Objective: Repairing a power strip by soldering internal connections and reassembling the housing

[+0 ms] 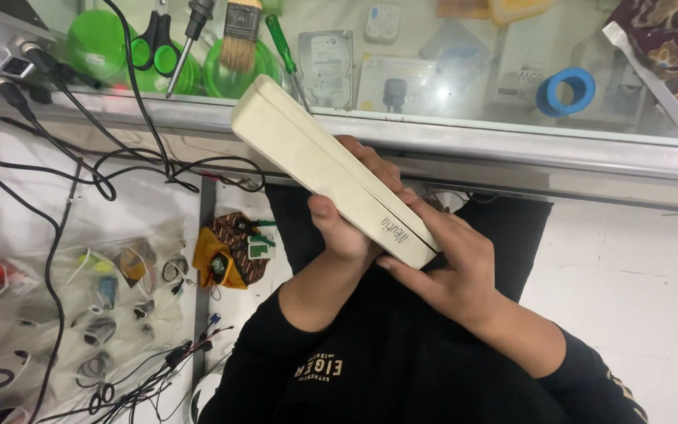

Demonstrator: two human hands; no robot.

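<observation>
Hands share one load: your left hand (347, 228) and right hand (453, 271) close their fingers around the near end of the cream, flat device (331, 169), tilting it edge-up over your lap, its far end reaching the glass tabletop (512, 133).

We keep our left hand (344, 228) curled with the thumb up, while our right hand (453, 267) lies bent beside it, both black-sleeved forearms raised.

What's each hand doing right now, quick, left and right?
Left hand: closed around the cream-coloured flat case, thumb on its front edge.
Right hand: gripping the same case at its lower end.
</observation>
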